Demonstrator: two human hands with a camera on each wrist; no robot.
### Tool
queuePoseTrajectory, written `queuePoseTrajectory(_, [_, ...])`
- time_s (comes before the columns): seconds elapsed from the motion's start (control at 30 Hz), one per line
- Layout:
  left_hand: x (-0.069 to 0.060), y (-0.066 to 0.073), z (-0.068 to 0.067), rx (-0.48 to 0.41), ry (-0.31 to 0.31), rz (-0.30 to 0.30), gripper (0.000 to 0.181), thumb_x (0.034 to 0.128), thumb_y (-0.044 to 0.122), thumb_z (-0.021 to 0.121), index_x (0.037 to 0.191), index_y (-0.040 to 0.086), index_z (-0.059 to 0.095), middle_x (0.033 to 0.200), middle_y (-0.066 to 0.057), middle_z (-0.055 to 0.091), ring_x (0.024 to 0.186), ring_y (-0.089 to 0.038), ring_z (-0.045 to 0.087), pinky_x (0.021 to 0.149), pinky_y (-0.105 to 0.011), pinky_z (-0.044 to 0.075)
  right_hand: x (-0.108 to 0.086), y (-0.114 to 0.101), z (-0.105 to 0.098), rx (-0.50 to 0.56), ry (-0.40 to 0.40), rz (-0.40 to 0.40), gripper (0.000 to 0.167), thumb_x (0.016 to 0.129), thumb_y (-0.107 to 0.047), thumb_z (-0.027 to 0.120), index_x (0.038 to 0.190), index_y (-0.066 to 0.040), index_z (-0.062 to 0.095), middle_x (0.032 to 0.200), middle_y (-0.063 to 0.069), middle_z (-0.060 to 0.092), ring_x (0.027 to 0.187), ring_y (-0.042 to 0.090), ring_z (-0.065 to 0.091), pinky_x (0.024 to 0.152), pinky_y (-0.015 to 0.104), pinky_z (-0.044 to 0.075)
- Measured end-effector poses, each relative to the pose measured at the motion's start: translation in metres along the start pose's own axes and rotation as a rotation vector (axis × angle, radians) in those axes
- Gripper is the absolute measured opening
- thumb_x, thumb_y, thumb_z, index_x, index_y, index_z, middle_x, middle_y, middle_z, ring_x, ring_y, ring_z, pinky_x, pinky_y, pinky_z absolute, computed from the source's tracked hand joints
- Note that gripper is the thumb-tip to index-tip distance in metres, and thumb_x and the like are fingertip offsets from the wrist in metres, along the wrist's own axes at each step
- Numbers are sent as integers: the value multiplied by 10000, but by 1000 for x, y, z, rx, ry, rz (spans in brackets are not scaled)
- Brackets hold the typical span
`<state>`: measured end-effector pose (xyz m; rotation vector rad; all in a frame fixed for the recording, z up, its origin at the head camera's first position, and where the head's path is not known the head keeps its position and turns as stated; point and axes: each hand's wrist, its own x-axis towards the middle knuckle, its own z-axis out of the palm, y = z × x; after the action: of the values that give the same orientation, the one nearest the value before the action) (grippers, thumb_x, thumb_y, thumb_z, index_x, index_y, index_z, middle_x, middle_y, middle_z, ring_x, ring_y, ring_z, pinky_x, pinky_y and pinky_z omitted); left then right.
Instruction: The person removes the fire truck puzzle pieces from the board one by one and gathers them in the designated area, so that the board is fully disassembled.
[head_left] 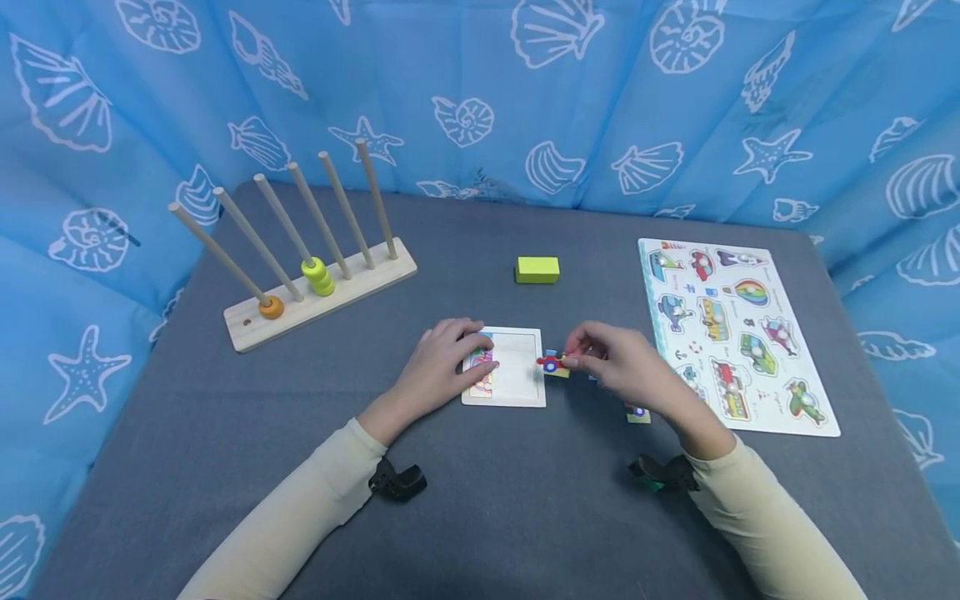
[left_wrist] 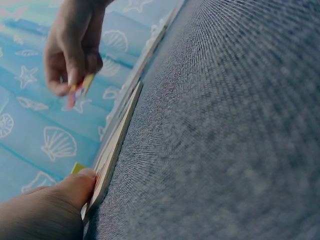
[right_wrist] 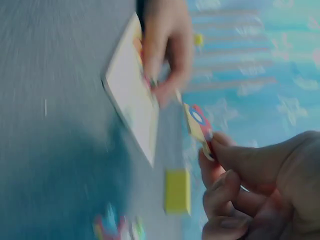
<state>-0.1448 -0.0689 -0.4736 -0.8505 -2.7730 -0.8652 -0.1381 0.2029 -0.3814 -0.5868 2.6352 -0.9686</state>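
Note:
My left hand (head_left: 438,367) rests over the left side of a shallow wooden puzzle tray (head_left: 519,367), its fingertips on colourful pieces (head_left: 483,385) lying along that side. The thumb (left_wrist: 82,186) presses at the tray's near edge in the left wrist view. Just off the tray's right edge, my right hand (head_left: 626,362) pinches a puzzle piece (right_wrist: 197,122) between thumb and forefinger. Red and blue printing shows on it, with a pale yellow edge. It is held above the table, apart from the tray. Another puzzle piece (head_left: 639,414) lies partly hidden below the right hand.
A yellow-green block (head_left: 537,270) stands beyond the tray. At the back left is a wooden peg stand (head_left: 341,292) with tall rods, an orange bead (head_left: 271,307) and yellow-green beads (head_left: 318,277). A vehicle picture board (head_left: 780,367) lies at the right.

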Motion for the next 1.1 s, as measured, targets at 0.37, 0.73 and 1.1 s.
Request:
queuePoseTrajectory(0.37, [-2, -2, -1, -16, 10, -4, 292, 910, 416, 632, 1122, 219, 670, 1326, -40, 548, 1265, -235, 444, 969, -469, 383, -43, 33, -18, -51, -121, 9, 71, 883, -74, 673, 888, -125, 624, 771, -37, 639, 639, 56, 526, 554, 234, 431])
queuePoseTrajectory(0.73, [-2, -2, 2, -14, 11, 9, 295, 914, 429, 619, 1124, 226, 666, 1327, -36, 547, 1269, -239, 442, 980, -480, 381, -52, 46, -6, -115, -54, 9, 88, 863, -110, 706, 864, -129, 621, 749, -71, 611, 586, 33, 444, 522, 224, 387])
queuePoseTrajectory(1.1, [-1, -2, 1, -8, 12, 9, 303, 914, 422, 623, 1133, 216, 661, 1331, -44, 547, 1276, -243, 441, 983, -487, 380, -54, 40, 4, -238, -36, -12, 255, 773, -166, 801, 946, -108, 624, 785, -39, 519, 704, 100, 466, 610, 243, 383])
